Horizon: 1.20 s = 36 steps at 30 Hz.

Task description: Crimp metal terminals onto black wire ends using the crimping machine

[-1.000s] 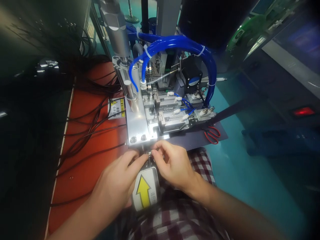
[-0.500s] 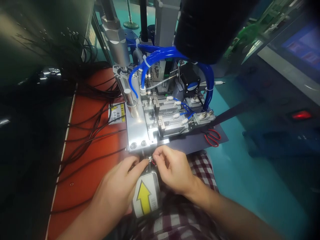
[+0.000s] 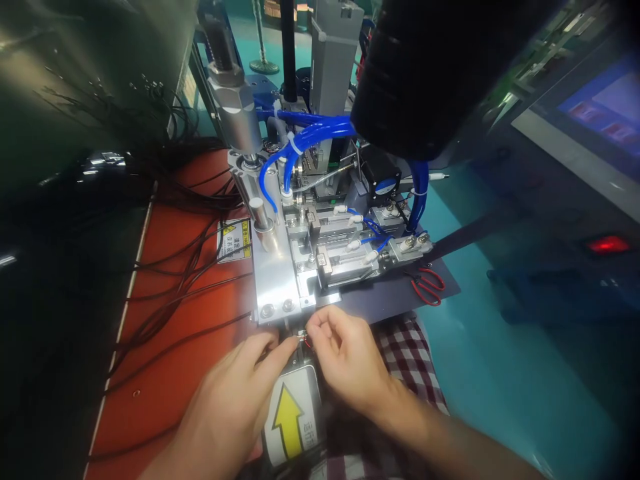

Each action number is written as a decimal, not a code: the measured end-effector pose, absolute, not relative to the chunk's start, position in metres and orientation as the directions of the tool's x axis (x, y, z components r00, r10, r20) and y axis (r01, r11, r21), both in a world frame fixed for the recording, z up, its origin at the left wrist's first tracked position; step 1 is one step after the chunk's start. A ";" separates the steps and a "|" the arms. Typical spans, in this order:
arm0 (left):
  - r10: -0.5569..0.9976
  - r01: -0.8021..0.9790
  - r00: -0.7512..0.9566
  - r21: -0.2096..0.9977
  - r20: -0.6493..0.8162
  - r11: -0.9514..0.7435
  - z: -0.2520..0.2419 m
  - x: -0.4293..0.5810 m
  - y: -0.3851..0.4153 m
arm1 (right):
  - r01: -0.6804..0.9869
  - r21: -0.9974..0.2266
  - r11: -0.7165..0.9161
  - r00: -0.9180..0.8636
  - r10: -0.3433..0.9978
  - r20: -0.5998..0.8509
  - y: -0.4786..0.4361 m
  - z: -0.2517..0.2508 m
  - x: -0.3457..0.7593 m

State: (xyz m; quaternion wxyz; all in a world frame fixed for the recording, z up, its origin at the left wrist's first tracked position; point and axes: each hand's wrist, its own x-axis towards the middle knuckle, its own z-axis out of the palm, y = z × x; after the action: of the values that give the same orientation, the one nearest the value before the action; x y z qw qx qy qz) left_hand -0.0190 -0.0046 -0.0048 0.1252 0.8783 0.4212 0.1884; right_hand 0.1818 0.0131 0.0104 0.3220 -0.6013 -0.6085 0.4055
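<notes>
Fingers of the right hand pinch nearly closed on a small part, just off the metal plate's near edge; the left thumb touches it, its grip hidden. Both wrists angle inward, palms down. Below, an arrow label reads 运行; a warning label, blurred, borders the orange counter's right edge.

Just below the grip of left hand and right hand, a white plate bears a yellow arrow — aimed at the grip — and sideways characters, apparently 运行, then blur. Beyond the grip, leftward, a label on the orange surface shows blurred Chinese print.
</notes>
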 end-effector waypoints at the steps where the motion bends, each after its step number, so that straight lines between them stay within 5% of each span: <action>1: 0.793 0.698 0.565 0.380 0.228 -0.607 -0.006 -0.019 -0.005 | 0.471 -0.880 -0.062 -0.063 0.993 -0.104 0.013 0.011 0.182; 9: 0.816 0.716 0.533 0.394 0.223 -0.576 -0.015 -0.021 -0.010 | 0.401 -0.892 -0.207 -0.034 0.970 -0.241 0.015 0.010 0.180; 15: 0.812 0.730 0.543 0.356 0.216 -0.583 -0.010 -0.023 -0.010 | 0.100 -0.852 -0.515 -0.134 0.841 -0.524 0.025 0.007 0.186; 23: 0.810 0.718 0.535 0.375 0.241 -0.586 -0.010 -0.022 -0.008 | 0.032 -0.840 -0.542 -0.071 0.837 -0.542 -0.001 0.004 0.184; 26: 0.807 0.716 0.546 0.374 0.227 -0.590 -0.011 -0.022 -0.008 | 0.168 -0.886 -0.433 -0.013 0.898 -0.441 -0.005 0.009 0.178; 28: 0.806 0.714 0.550 0.379 0.218 -0.589 -0.012 -0.022 -0.008 | 0.388 -0.904 -0.181 -0.013 0.979 -0.202 -0.003 0.015 0.179; 31: 0.810 0.712 0.540 0.389 0.228 -0.584 -0.012 -0.023 -0.007 | 0.622 -0.752 0.217 -0.152 0.976 0.155 0.001 0.023 0.184; 33: 0.814 0.714 0.530 0.393 0.238 -0.579 -0.012 -0.023 -0.007 | 0.648 -0.705 0.289 -0.201 0.957 0.207 0.005 0.025 0.188; 36: 0.810 0.711 0.536 0.391 0.238 -0.585 -0.010 -0.022 -0.006 | 0.536 -0.838 0.105 -0.133 0.990 0.039 0.009 0.021 0.189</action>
State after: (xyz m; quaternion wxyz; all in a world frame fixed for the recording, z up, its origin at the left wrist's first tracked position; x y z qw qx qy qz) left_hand -0.0222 -0.0058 -0.0101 0.1242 0.8675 0.4383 0.2000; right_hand 0.1888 0.0087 0.0209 0.3267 -0.5717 -0.6676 0.3475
